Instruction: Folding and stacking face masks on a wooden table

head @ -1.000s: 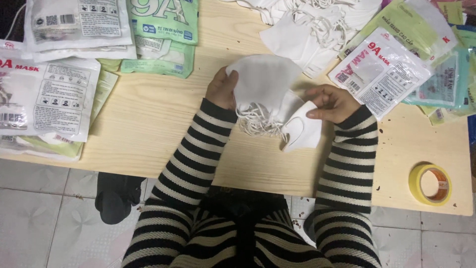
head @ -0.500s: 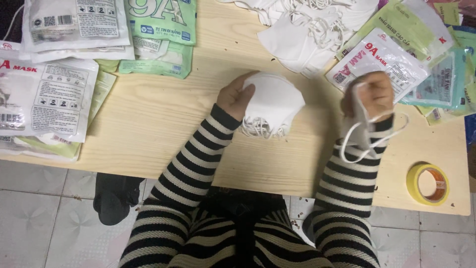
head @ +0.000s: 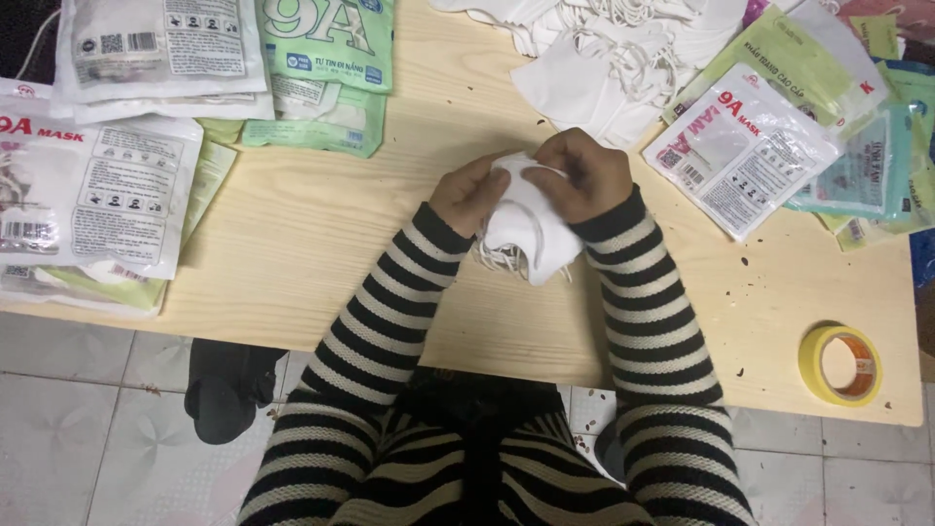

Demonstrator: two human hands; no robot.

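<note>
Fingers of the left hand [head: 469, 191] and right hand [head: 577, 175] are curled shut on a small stack of white masks [head: 526, 226], held just above the counter [head: 321, 234] in front of the striped sleeves. Loops [head: 499, 259] of thin elastic dangle loose under the stack; I judge they could snag on a thumb or tangle together, and the folded stack could fan apart if either grip slackens. Right of the fingers lies a flat white pouch [head: 742, 148] with red lettering, touching green and teal pouches [head: 857, 166] beyond it. Above the fingers is a loose heap of white masks [head: 623, 49]. Far left sit stacked white pouches [head: 93, 195]; upper left, green ones [head: 326, 58]. A yellow tape roll [head: 841, 364] lies well to the lower right.
</note>
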